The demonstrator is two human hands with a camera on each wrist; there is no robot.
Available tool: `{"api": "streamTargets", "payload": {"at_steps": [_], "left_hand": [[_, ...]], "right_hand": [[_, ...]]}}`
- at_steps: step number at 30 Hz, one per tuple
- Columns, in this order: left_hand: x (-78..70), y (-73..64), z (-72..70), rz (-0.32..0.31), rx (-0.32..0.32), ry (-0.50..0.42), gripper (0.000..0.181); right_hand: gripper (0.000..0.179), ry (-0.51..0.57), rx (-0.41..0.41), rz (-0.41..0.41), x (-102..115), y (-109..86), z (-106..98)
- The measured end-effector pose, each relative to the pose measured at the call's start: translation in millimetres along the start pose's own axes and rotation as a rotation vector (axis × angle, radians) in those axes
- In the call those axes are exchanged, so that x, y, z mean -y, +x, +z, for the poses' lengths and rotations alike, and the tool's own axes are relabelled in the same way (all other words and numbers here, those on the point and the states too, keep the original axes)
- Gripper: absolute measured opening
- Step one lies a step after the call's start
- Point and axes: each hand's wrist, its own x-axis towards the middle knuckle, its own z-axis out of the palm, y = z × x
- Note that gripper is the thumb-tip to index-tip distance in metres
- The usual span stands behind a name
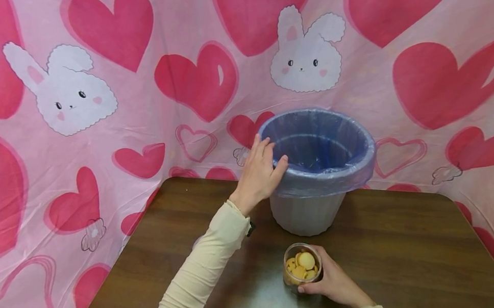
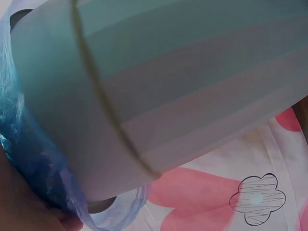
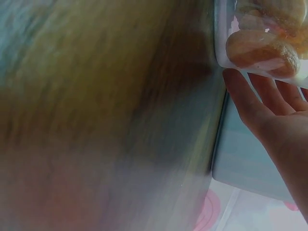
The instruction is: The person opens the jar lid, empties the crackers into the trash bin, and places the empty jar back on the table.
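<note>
A pale ribbed trash bin (image 1: 307,216) stands on the table, lined with a blue translucent plastic bag (image 1: 324,181) folded over its rim. My left hand (image 1: 256,176) rests on the bin's left rim, fingers and thumb fairly straight against the bag. In the left wrist view the hand (image 2: 21,197) appears beside the bunched bag (image 2: 38,149). Nearer to me, my right hand (image 1: 336,280) grips an upright clear jar (image 1: 289,278) from its right side. Small round yellow cookies (image 1: 306,260) lie inside the jar. The right wrist view shows fingers (image 3: 250,103) against its wall.
The dark brown wooden table (image 1: 398,253) carries both the bin and the jar. Behind it hangs a pink cloth (image 1: 139,105) with hearts and rabbits, close to the table's back edge and the bin.
</note>
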Motion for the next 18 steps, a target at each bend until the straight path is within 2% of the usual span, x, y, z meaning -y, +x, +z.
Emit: {"api": "streamTargets", "payload": {"at_steps": [18], "left_hand": [[1.1,1.3,0.8,0.004,0.008,0.029,0.064]], "right_hand": [[0.088,0.012,-0.026,-0.032,0.4,-0.4,0.8]]}}
